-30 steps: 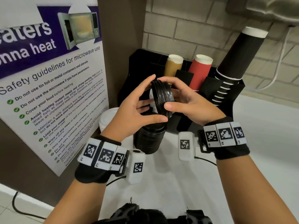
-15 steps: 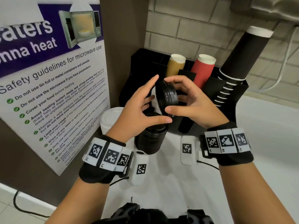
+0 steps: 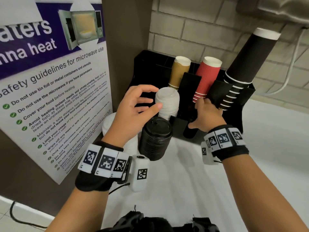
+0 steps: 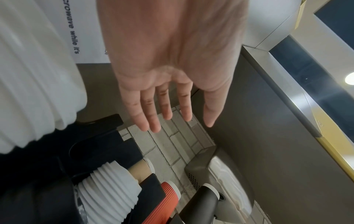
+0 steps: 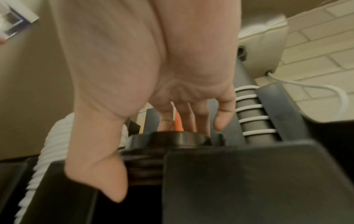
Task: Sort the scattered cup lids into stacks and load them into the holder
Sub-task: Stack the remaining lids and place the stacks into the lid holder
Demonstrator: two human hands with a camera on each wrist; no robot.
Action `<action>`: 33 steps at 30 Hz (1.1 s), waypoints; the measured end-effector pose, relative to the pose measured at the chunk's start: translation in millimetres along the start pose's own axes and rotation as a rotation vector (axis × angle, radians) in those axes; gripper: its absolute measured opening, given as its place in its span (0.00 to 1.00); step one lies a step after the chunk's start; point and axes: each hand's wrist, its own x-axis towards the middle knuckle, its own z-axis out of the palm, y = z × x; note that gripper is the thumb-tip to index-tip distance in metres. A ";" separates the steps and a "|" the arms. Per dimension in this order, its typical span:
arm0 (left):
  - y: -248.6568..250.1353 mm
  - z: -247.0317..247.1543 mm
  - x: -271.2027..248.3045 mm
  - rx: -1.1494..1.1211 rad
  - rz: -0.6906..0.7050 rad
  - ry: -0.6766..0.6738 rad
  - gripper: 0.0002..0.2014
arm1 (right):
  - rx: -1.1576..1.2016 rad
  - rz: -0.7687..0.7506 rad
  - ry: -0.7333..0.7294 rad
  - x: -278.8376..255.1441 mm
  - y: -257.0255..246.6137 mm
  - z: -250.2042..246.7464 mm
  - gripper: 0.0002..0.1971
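A person's wrists, each banded with black-and-white markers, reach over a white counter (image 3: 184,190) toward a black cup-and-lid holder (image 3: 247,97). Nearest stands a tall stack of black lids (image 3: 154,139) on the counter, just in front of the holder. Above and left of it the left hand (image 3: 132,111) hovers with fingers loosely spread, holding nothing, beside a stack of white lids (image 3: 167,102) leaning in a front slot. The right hand (image 3: 206,114) reaches into the next slot, thumb and fingers around a short stack of black lids (image 5: 168,145) set low between the slot's walls. Behind stand sleeves of tan cups (image 3: 179,71), red cups (image 3: 208,76) and black cups (image 3: 242,64), tilted against a pale brick wall (image 3: 192,30). A microwave safety poster (image 3: 50,81) hangs at left.
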 end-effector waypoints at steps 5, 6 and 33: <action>1.2 -2.6 -1.5 0.003 -0.005 0.020 0.16 | -0.313 -0.029 -0.137 10.3 -13.1 20.5 0.39; 1.3 -3.3 -1.7 0.005 -0.005 0.025 0.16 | -0.347 -0.035 -0.155 10.9 -14.3 24.9 0.39; -7.2 -13.1 -2.1 0.014 0.003 0.062 0.15 | 0.533 -0.482 -0.175 -44.2 -69.5 16.7 0.33</action>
